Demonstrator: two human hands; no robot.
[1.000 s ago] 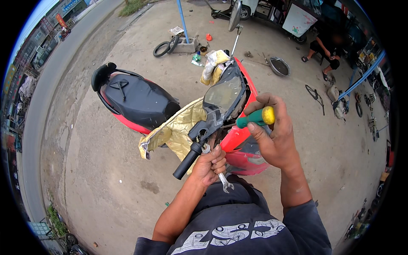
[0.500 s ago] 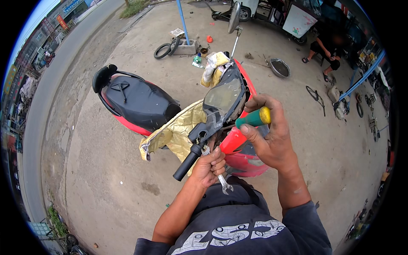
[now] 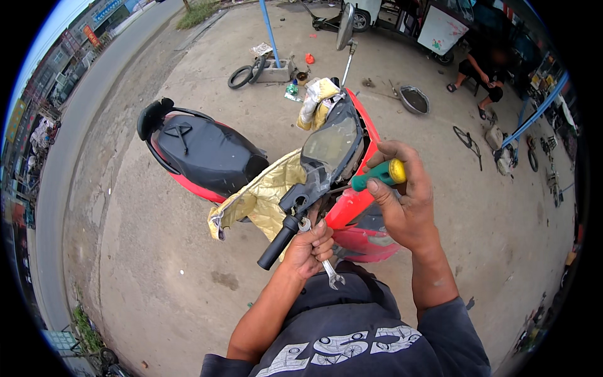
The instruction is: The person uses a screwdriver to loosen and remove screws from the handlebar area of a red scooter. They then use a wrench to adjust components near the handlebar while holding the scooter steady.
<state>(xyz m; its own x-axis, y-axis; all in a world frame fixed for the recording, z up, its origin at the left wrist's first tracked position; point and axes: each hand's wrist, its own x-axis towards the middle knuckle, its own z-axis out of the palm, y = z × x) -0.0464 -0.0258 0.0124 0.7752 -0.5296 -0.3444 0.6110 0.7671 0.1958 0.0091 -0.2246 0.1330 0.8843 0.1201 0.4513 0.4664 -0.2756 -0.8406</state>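
Note:
My left hand (image 3: 311, 251) is closed round a silver wrench (image 3: 333, 274) just right of the black handlebar grip (image 3: 276, 244), the wrench's upper end at the fitting under the handlebar. My right hand (image 3: 408, 210) holds a green and yellow screwdriver (image 3: 377, 174) by its handle, its shaft pointing into the red front panel (image 3: 347, 207) of the scooter near the dark dashboard (image 3: 330, 144). A yellow quilted cover (image 3: 257, 201) hangs open left of the steering column; another padded piece (image 3: 314, 107) wraps the far grip, below a mirror (image 3: 345, 28). The black seat (image 3: 204, 147) lies beyond.
Behind stand a blue pole (image 3: 267, 31), a concrete block (image 3: 271, 73), tires (image 3: 242, 75) and a metal basin (image 3: 414, 99). A seated person (image 3: 487, 69) is at upper right beside a parked vehicle (image 3: 443, 34). Scattered parts (image 3: 468, 144) lie at right; a road (image 3: 78, 157) runs at left.
My right hand and the screwdriver moved a little left by half a second ago, then slightly back right. My left hand stays on the wrench.

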